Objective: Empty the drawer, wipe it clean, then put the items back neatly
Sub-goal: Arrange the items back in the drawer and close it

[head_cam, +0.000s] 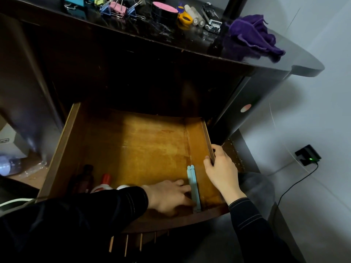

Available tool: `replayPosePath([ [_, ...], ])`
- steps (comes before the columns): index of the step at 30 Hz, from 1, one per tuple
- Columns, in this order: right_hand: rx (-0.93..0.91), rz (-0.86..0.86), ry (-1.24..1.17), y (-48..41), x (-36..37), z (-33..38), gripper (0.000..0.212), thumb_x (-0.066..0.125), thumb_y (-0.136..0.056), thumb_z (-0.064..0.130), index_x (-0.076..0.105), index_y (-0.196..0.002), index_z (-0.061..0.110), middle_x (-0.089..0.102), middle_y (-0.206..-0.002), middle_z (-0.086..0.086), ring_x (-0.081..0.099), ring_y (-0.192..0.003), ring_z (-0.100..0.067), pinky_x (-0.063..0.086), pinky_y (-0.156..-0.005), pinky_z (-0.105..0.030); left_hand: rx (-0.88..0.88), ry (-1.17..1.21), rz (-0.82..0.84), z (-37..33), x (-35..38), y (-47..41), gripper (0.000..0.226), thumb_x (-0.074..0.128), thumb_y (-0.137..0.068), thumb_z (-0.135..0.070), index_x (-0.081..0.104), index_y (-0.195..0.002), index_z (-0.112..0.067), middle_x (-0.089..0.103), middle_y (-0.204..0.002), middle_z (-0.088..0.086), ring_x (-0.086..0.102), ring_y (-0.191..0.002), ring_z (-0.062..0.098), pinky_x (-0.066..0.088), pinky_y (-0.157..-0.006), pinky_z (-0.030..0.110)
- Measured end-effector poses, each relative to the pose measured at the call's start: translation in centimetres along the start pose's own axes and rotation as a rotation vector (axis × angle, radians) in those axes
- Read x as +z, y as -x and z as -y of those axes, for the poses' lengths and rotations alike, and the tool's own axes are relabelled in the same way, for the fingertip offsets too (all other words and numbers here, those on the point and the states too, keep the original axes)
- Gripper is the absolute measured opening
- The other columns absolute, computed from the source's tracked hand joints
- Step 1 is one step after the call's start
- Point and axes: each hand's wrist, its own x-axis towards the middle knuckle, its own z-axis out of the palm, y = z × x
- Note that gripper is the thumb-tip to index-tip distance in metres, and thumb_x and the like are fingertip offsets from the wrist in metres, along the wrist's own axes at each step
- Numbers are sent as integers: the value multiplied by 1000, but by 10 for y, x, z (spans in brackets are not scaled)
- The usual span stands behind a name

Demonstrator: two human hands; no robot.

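Note:
The wooden drawer (133,141) stands pulled out below the dark desk. My left hand (169,196) lies inside it near the front, fingers touching two light blue sticks (193,186) that lie side by side along the right wall. My right hand (221,168) grips the drawer's right side wall. At the drawer's front left lie a dark brown bottle (84,179) and a white glue bottle with a red cap (103,184), partly hidden by my left sleeve. On the desk top rest a purple cloth (254,35), several binder clips (115,8), a black tape roll (164,12) and a stapler (211,18).
A yellow tape dispenser (184,18) and white tubes (195,16) sit on the desk. At the right, a black charger (307,155) with a green light is plugged into the white wall, its cable hanging down. A box (9,141) and a plastic bottle (7,165) sit under the desk, left.

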Motion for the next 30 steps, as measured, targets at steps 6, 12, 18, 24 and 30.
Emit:
replayPosePath([
  [6, 12, 58, -10, 1, -14, 5, 43, 51, -102, 39, 44, -142, 25, 64, -120, 1, 66, -91, -17, 56, -72, -31, -166, 196, -159, 14, -19, 13, 55, 58, -95, -27, 43, -147, -34, 46, -137, 1, 42, -129, 25, 44, -100, 37],
  [12, -108, -126, -88, -6, -68, 29, 33, 57, -99, 38, 60, -130, 28, 58, -102, 18, 54, -73, 4, 37, -60, -9, -277, 146, -592, 20, -70, 45, 38, 48, -101, -45, 58, -133, -30, 59, -124, -11, 55, -114, 10, 46, -92, 24],
  [18, -464, -603, -177, -37, -157, 94, 20, 52, -101, 35, 72, -104, 30, 68, -98, 18, 61, -90, 2, 47, -77, -13, -209, -42, -1021, 2, -155, 95, 25, 52, -100, -39, 68, -115, -28, 58, -99, -22, 53, -90, -6, 44, -79, 10],
  [24, -361, -495, -207, -107, -203, 143, 10, 66, -92, 33, 72, -83, 32, 59, -82, 12, 55, -81, -8, 40, -62, -28, -198, -69, -1286, -8, -238, 127, 15, 58, -97, -28, 70, -104, -23, 58, -85, -15, 56, -79, 4, 48, -70, 23],
  [30, -204, -233, -195, -153, -199, 157, 9, 67, -87, 40, 71, -80, 38, 63, -81, 20, 60, -85, -5, 47, -71, -31, -349, -296, -1364, 23, -303, 125, 11, 60, -89, -23, 69, -96, -22, 59, -86, -12, 53, -81, 12, 50, -63, 34],
])
